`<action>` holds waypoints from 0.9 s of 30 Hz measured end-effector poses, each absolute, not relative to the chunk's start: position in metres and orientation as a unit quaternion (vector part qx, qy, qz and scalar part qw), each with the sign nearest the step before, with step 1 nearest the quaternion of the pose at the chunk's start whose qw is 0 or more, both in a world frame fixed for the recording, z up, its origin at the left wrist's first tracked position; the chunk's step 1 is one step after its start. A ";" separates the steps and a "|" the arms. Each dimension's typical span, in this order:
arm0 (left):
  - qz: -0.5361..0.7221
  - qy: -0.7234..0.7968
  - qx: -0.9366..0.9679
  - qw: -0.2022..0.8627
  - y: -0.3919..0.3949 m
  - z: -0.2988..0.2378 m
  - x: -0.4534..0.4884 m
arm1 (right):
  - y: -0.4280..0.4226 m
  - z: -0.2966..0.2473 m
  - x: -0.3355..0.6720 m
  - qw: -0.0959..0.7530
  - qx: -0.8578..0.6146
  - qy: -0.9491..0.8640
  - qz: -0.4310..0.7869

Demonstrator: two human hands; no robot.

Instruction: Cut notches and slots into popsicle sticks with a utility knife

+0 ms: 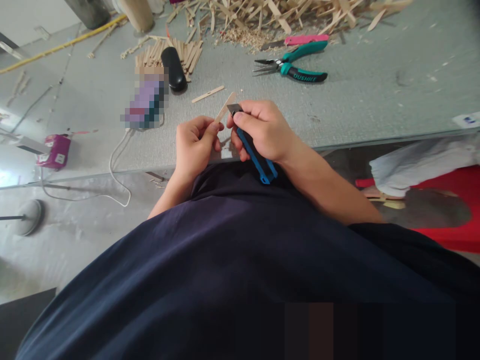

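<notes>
Knife (258, 155) with blue and black handle is in the right hand (268, 130), and from where I stand I see the fingers wrapped around it, the thumb lying near the blade. The left hand (195, 145) pinches a thin wooden stick (225, 107) between thumb and fingers, so that its free end points up and away from the person. The blade is just beside this stick; whether it touches the wood, I cannot tell. Both hands are at the near edge of the grey table (360, 95). A second stick (208, 94) lies flat on the table, a little beyond the left hand. Farther away I notice pliers (287, 69) with green and black handles, their jaws somewhat apart, and next to them a pink-handled tool (307, 40). Behind these there is a big heap of wooden pieces (288, 15), and a black case (173, 70) rests by a smaller group of sticks (193, 55).
</notes>
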State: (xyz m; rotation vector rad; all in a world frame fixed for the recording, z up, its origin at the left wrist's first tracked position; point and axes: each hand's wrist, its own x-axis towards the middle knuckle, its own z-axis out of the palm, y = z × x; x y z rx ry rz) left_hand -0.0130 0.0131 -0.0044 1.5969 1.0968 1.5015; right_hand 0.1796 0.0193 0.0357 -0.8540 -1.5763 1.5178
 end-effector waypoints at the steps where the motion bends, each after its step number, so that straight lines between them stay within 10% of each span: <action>1: 0.579 0.423 0.608 0.340 0.013 -0.004 -0.012 | 0.019 0.036 0.179 0.384 -0.338 -0.620 0.595; 11: 0.592 0.434 0.601 0.316 0.010 0.001 -0.013 | 0.018 0.053 0.191 0.403 -0.331 -0.627 0.579; 16: 0.669 0.417 0.546 0.282 0.017 -0.003 -0.012 | 0.024 0.090 0.225 0.491 -0.333 -0.707 0.385; 20: 0.716 0.428 0.472 0.286 0.025 -0.006 -0.013 | 0.027 0.079 0.224 0.313 -0.451 -0.826 0.125; 27: 0.723 0.422 0.442 0.321 0.030 -0.009 -0.026 | 0.035 0.045 0.189 0.147 -0.457 -0.873 0.090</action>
